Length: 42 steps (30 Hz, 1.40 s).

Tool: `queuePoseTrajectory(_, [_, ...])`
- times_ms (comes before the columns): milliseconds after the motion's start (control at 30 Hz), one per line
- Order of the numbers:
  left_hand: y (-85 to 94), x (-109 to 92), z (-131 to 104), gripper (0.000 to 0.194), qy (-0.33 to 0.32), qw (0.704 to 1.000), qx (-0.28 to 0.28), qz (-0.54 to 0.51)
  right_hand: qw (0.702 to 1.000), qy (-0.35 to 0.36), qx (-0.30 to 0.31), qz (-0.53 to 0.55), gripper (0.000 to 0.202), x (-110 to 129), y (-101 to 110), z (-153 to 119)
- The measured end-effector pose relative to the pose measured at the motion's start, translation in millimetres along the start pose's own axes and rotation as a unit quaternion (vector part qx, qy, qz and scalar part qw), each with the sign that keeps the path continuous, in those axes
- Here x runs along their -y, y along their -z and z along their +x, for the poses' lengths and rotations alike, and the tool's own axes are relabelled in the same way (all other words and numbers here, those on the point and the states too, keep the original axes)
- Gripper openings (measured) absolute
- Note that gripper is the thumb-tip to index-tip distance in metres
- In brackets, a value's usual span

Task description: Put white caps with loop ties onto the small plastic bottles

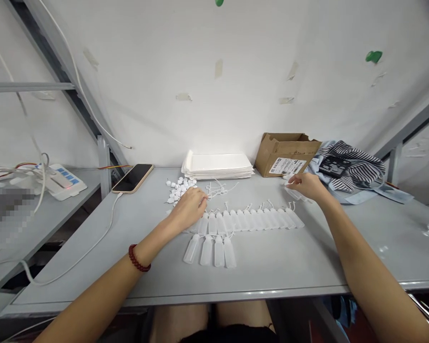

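My right hand point(306, 185) has thumb and fingers pinched on a small translucent plastic bottle point(293, 192), partly covered by the fingers, in front of the cardboard box. My left hand point(188, 207) reaches over the table with its fingers curled together; whatever they hold is hidden. Close beside it are a heap of small white caps point(178, 188) and some loose thin white strips point(219, 189). A long row of translucent bottles point(258, 220) lies side by side, with white strips at their necks. Several more bottles point(219, 251) form a shorter row nearer me.
A stack of white paper sheets or envelopes point(219, 165) rests by the wall, left of an open cardboard box point(284, 155). Striped cloth point(357, 159) is piled at right. A phone point(133, 178) with a white cable point(107, 228) lies left. Metal posts point(104, 162) rise behind it.
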<state>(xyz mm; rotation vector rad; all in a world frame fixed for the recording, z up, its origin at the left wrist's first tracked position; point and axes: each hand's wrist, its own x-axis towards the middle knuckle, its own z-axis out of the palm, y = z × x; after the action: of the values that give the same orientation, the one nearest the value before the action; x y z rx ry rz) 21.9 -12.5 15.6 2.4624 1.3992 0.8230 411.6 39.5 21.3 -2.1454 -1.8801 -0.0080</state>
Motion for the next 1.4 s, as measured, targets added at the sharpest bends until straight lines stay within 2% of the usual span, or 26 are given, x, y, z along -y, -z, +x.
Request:
queuePoseTrajectory(200, [5.9,-7.6,1.0,0.025,0.032,0.995,-0.082,-0.046,0.998,0.007,0.057,-0.003,0.014,2.9,-0.8,-0.5])
queuePoseTrajectory(333, [7.3,-17.3,-2.2,0.018,0.036,0.98,-0.131,-0.144,0.999,0.039,0.027,0.011,0.014,16.9,3.2,-6.8])
queuePoseTrajectory(433, [7.9,-25.5,-4.1,0.015,0.063,0.961,-0.143,-0.227,0.995,0.091,-0.013,0.04,0.02,41.5,4.4,-16.8])
queuePoseTrajectory(500, [7.9,-30.3,-5.1,0.02,0.081,0.946,-0.143,-0.28,0.988,0.135,-0.028,0.063,0.023,63.0,1.4,-27.3])
queuePoseTrajectory(633, [6.2,-37.1,-8.1,0.016,0.081,0.924,-0.141,-0.346,0.941,0.287,-0.094,0.152,0.016,104.1,-9.3,-56.0])
queuePoseTrajectory(800, [2.3,-43.5,-12.3,0.013,0.089,0.909,-0.148,-0.38,0.901,0.361,-0.138,0.198,0.014,133.7,-12.7,-86.0])
queuePoseTrajectory(1000, [-1.6,-48.3,-14.0,0.012,0.073,0.914,-0.149,-0.371,0.872,0.399,-0.185,0.216,0.014,144.8,-7.4,-100.7])
queuePoseTrajectory(1233, [-6.5,-51.1,-17.7,0.011,0.018,0.932,-0.151,-0.33,0.862,0.423,-0.174,0.218,0.015,149.5,-8.2,-107.6])
queuePoseTrajectory(1400, [-6.7,-54.7,-18.3,0.01,-0.012,0.934,-0.163,-0.318,0.852,0.438,-0.185,0.217,0.015,151.2,-9.0,-109.1])
